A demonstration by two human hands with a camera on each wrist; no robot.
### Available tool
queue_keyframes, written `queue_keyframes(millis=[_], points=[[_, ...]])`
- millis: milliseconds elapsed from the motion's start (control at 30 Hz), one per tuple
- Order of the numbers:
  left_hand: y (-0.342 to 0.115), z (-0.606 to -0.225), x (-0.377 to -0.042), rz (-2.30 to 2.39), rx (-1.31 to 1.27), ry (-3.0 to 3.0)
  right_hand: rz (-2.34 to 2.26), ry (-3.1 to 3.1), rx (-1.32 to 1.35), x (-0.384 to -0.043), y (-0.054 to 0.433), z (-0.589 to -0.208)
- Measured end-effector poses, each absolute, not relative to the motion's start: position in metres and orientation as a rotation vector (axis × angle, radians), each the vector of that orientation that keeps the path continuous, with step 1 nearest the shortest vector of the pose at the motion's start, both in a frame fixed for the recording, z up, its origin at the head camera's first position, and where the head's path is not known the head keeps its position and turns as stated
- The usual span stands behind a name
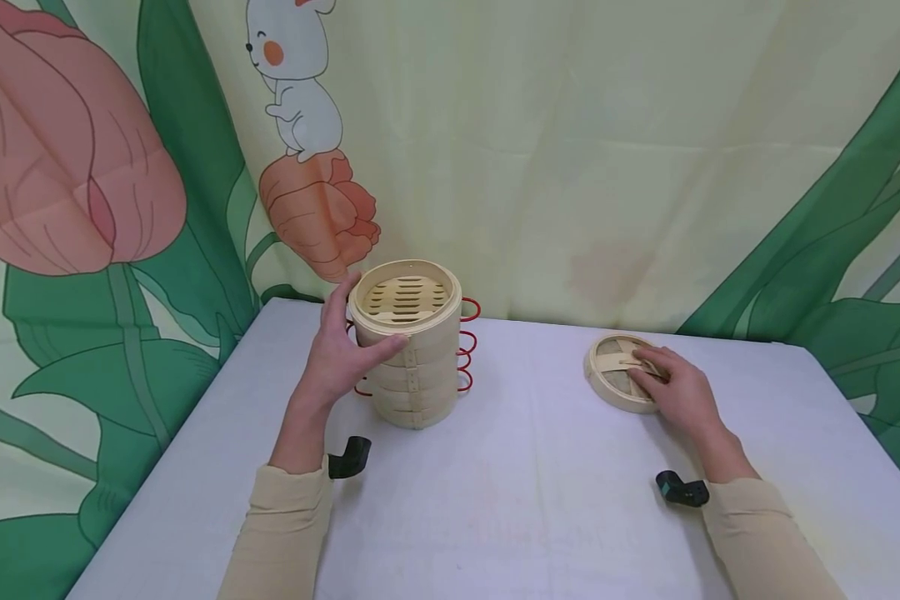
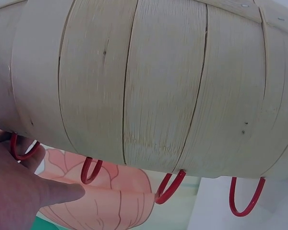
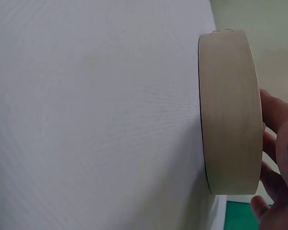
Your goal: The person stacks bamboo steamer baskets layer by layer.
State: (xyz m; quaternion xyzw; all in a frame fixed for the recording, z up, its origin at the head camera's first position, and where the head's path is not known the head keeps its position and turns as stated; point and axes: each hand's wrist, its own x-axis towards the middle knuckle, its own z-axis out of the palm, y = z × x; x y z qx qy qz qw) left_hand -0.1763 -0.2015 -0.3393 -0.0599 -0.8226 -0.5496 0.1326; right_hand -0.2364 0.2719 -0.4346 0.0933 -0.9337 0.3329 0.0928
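Observation:
A tall stack of round bamboo steamer baskets (image 1: 420, 367) stands upright on the table, with red loops (image 2: 170, 187) on its sides. The top basket has a slatted base (image 1: 408, 300) and no cover. My left hand (image 1: 337, 342) holds this top basket at its left side, thumb across the front and fingers toward the back. Farther right, the bamboo lid (image 1: 611, 385) lies flat on the table. With its fingertips, my right hand (image 1: 678, 387) pinches the strap handle (image 1: 615, 362) on top of the lid. In the right wrist view, the lid's side wall (image 3: 230, 115) hides part of the fingers.
A white cloth covers the table (image 1: 525, 492). Behind it hangs a printed curtain (image 1: 540, 167) with a rabbit, a carrot, a tulip and leaves. A black wrist camera (image 1: 350, 457) sits by the left cuff, another black camera (image 1: 682, 489) by the right cuff.

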Motion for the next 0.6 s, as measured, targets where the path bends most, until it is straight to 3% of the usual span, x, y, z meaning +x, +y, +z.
queue_keyframes(millis=[600], points=[[-0.2023,-0.34,-0.1773,-1.612,-0.186,-2.381,0.941,-2.775,0.288,-0.2395,0.2798,-0.4365]])
